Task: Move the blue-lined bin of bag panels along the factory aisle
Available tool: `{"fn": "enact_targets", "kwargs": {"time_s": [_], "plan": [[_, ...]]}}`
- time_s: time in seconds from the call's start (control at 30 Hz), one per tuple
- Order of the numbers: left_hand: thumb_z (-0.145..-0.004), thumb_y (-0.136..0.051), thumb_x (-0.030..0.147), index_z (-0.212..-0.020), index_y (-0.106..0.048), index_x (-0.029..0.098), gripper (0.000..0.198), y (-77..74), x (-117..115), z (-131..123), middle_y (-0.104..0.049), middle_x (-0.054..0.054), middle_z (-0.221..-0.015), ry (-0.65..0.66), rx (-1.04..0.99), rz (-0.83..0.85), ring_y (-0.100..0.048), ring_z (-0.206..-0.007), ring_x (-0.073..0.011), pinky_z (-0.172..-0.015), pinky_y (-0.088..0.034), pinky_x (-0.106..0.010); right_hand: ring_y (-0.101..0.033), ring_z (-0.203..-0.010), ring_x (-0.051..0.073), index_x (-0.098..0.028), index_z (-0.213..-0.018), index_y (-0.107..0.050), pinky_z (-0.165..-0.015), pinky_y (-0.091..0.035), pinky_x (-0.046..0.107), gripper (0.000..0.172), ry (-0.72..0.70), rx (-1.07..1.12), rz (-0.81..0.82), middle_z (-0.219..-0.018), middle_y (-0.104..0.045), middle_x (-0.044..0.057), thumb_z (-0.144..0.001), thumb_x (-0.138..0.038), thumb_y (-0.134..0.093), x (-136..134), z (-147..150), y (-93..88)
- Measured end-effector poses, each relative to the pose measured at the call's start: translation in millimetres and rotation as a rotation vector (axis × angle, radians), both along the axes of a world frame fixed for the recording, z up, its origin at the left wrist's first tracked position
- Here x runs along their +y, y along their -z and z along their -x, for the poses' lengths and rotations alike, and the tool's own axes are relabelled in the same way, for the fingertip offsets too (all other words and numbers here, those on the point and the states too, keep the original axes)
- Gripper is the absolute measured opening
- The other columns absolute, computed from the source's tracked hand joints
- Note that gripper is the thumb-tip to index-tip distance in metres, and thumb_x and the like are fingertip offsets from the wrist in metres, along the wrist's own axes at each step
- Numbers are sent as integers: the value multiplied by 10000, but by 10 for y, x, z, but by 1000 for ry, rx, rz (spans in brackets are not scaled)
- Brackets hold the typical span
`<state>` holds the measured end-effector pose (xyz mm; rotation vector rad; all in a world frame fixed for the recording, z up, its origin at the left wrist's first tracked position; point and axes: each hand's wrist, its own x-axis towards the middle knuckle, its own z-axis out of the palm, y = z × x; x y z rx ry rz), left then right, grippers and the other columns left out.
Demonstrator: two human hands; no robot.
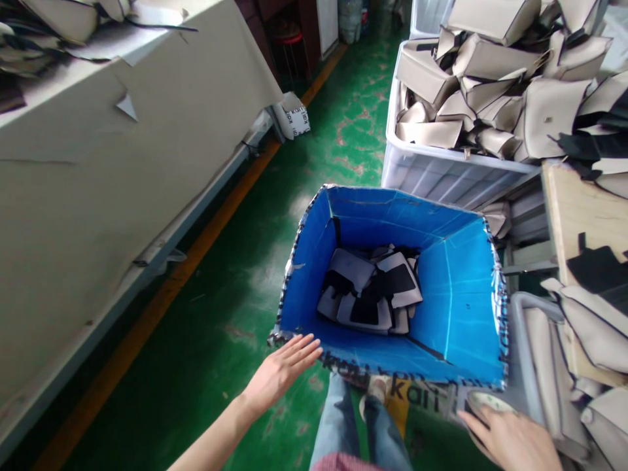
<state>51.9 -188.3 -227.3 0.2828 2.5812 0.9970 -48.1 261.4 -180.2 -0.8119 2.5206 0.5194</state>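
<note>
My left hand (282, 369) is flat and wide, holding nothing, right at the near corner of the big blue box (456, 307). Grey and black pieces (373, 288) lie inside it. My right hand (510, 439) presses a small round thing (485, 400).

Green painted floor (206, 340), pretty scuffed and shiny, with an orange stripe (161, 294) running from 7 to 12 o'clock. Long paper-covered desk (98, 196) fills 9 to 11 o'clock. Red stool (290, 39) way back near 12.
</note>
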Motion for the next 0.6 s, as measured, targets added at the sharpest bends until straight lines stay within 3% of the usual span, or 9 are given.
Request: {"fn": "enact_targets", "kwargs": {"time_s": [0.13,0.3,0.4,0.53,0.6], "plan": [[-909,-426,233,-1308,-398,354,418,55,374,165,-475,18,-1325,84,33,-115,-395,-1259,-194,-1096,-268,-414,-625,-518,255,-267,-650,-630,-464,-445,325,464,44,98,0,-505,-617,16,-864,-573,-356,-99,-11,-32],[-896,-470,311,-1201,-546,306,314,158,760,256,-599,-5,-1195,-128,58,-70,-479,-1195,-201,-1062,-327,-412,-631,-563,231,-254,-715,-653,-485,-418,285,468,53,138,36,-542,-635,27,-882,-560,-341,-134,39,-83],[-893,-479,324,-1169,-572,311,291,235,835,271,-617,7,-1167,-110,92,-38,-500,-1175,-195,-1043,-353,-396,-620,-557,205,-262,-799,-684,-495,-401,259,424,55,146,41,-574,-647,30,-879,-540,-374,-62,30,-134],[-897,-479,313,-1193,-552,304,305,339,835,290,-589,2,-1207,-37,159,21,-490,-1184,-193,-1042,-358,-392,-618,-605,148,-336,-983,-671,-560,-405,228,282,-20,140,120,-778,-688,14,-899,-373,-404,141,4,-177],[-899,-481,299,-1210,-536,299,317,384,812,288,-585,-1,-1216,2,234,69,-491,-1183,-195,-1036,-368,-403,-612,-583,152,-296,-900,-696,-547,-401,232,322,9,183,142,-696,-674,30,-888,-434,-405,191,20,-145]]}}
